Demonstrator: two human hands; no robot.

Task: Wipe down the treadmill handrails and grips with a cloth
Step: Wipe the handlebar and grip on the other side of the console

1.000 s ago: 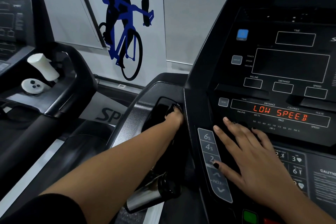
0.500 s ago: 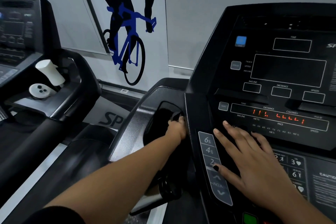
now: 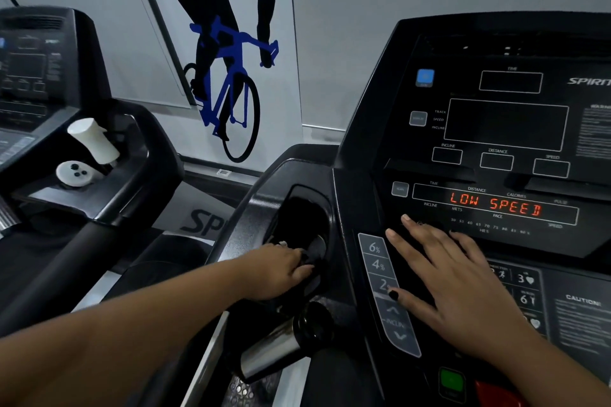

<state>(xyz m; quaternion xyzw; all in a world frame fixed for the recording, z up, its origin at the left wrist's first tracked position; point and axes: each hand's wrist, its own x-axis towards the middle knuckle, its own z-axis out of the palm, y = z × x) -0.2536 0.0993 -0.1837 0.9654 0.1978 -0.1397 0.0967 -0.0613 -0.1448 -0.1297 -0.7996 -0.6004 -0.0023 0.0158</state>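
Head view: right hand (image 3: 458,281) is lying spread on console (image 3: 380,109); left hand (image 3: 279,271) is curling at cup holder (image 3: 305,198) edge, hold unclear.

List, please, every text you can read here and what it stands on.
"LOW SPEED": red display.
"SPIRIT": console, cut by the frame edge.
"TIME", "INCLINE", "DISTANCE", "SPEED": labels.
"6%", "4%", "2": keys.
"CAUTION!": sticker; small print unreadable.
"SP": grey cover, rest hidden.
Left console: blurred.

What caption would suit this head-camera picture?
Left hand in the treadmill's cup holder, right hand flat on the console.
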